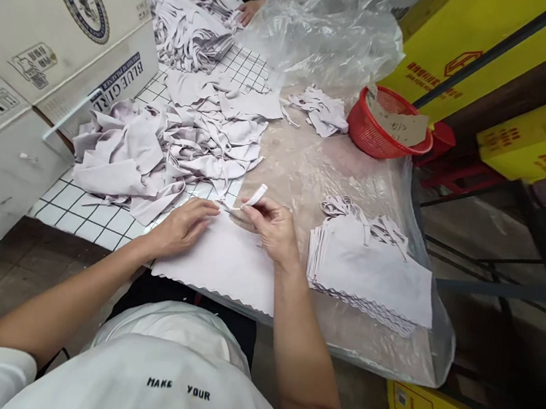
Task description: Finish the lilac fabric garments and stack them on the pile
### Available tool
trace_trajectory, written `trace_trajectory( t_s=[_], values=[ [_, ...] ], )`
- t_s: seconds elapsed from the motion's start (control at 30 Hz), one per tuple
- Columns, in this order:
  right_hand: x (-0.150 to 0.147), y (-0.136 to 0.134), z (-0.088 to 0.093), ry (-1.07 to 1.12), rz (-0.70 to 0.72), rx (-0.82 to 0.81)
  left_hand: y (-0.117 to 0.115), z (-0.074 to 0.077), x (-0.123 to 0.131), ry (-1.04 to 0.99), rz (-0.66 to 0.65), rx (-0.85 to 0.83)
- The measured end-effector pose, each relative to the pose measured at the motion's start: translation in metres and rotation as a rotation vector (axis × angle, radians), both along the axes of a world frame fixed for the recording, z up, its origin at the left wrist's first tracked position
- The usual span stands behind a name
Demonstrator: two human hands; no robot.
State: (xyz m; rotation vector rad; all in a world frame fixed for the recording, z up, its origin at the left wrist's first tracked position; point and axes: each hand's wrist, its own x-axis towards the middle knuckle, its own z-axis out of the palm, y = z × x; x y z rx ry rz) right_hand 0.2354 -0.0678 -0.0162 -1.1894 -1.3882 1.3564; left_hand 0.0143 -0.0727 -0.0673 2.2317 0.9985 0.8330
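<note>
A pale lilac-white garment piece (pixel 220 258) with a wavy lower edge lies flat at the table's front edge. My left hand (pixel 182 226) rests on its upper left corner, fingers bent together and fingertips pinching near a strap end. My right hand (pixel 272 228) is closed, thumb and fingers gripping a narrow white strap (pixel 257 194) whose end sticks up above them. Between the hands runs a thin greyish thing, too small to make out. Right of my right hand sits a neat stack of similar pieces (pixel 371 258), their straps bunched at the top.
A loose heap of pieces (pixel 170 144) lies left of centre, by a cardboard box (pixel 71 17). Behind it, another person's hands (pixel 251 10) touch a further pile (pixel 190 26). A red basket (pixel 383 128) holds cardboard. Clear plastic sheeting (pixel 331 31), yellow boxes (pixel 479 50) and a dark metal rack (pixel 508 289) stand nearby.
</note>
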Motion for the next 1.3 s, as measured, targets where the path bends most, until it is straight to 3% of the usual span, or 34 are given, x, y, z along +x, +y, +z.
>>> trace_trajectory(
  t_s=[0.13, 0.23, 0.47, 0.8, 1.1, 1.3],
  values=[
    [-0.014, 0.008, -0.037, -0.076, 0.053, 0.010, -0.008, 0.001, -0.005, 0.205, 0.115, 0.053],
    [-0.017, 0.003, -0.048, -0.162, 0.124, 0.085, -0.011, -0.002, -0.004, 0.252, 0.152, -0.002],
    [-0.009, 0.001, -0.044, -0.281, 0.245, 0.199, -0.011, -0.003, 0.001, 0.167, 0.172, -0.164],
    [-0.006, 0.000, -0.042, -0.241, 0.277, 0.142, -0.012, -0.003, 0.004, 0.103, 0.184, -0.213],
    [-0.012, -0.003, -0.044, -0.158, 0.220, 0.089, -0.011, 0.000, 0.003, 0.028, 0.185, -0.256],
    [-0.013, -0.004, -0.052, -0.221, 0.211, 0.196, -0.011, 0.001, 0.005, 0.029, 0.192, -0.267]
  ],
)
